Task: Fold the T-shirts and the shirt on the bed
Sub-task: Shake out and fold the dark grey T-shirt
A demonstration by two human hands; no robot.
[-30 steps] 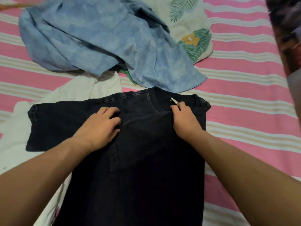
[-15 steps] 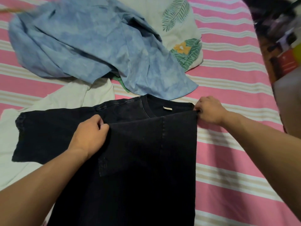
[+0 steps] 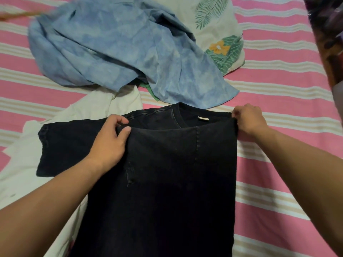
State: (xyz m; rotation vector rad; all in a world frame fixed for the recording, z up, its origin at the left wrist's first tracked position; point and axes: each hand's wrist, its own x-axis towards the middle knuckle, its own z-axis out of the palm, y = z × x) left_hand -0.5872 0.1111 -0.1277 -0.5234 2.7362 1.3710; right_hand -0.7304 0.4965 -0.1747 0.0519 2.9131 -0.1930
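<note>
My left hand (image 3: 109,143) and right hand (image 3: 248,118) each grip a top corner of the black T-shirt's (image 3: 167,182) folded flap.

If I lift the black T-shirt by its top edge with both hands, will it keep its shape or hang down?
Probably it hangs down: the black T-shirt is soft cloth, and its folded part already sags between the left hand and the right hand. The fold will likely slip open, since nothing pins it. It looks light, because fingers alone pinch it.
</note>
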